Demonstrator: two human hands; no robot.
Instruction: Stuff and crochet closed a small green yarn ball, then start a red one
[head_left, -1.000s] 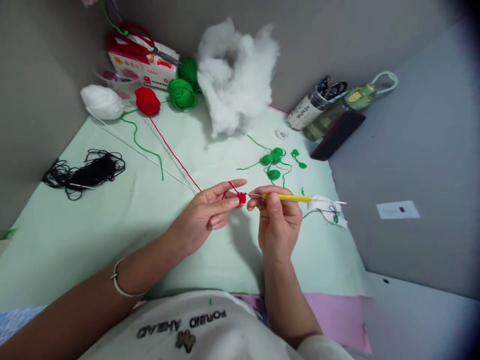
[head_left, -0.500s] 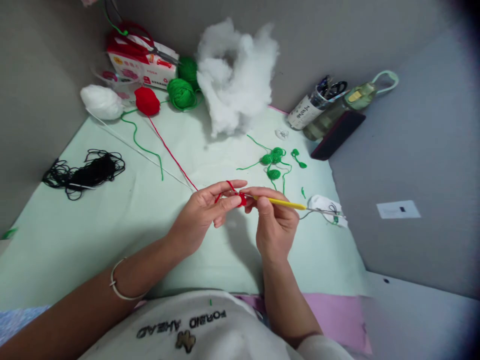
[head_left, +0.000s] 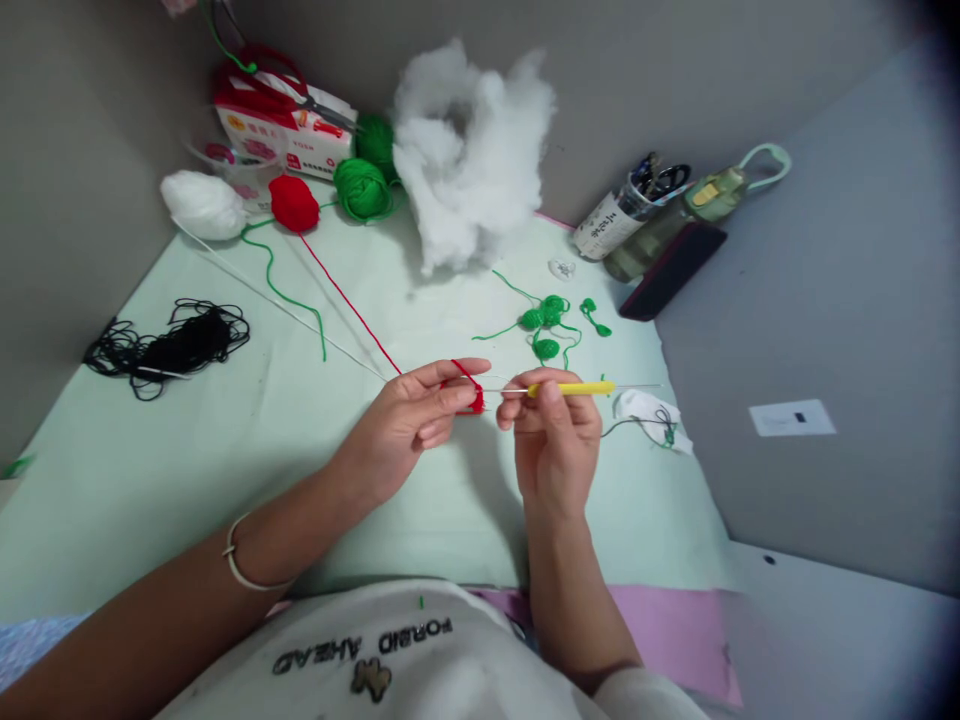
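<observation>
The left hand's fingers are pinching a small red piece, with red yarn looping over the index finger. The right hand's fingers are gripping a yellow hook, its metal shaft reaching toward the piece above the table. The yarn is running back to a red ball; nearby, 2 green balls are sitting beside white stuffing.

White shirt: "FORBID AHEAD"
Tissue pack: small print, too blurred
Pen cup label: dark characters, not legible
</observation>
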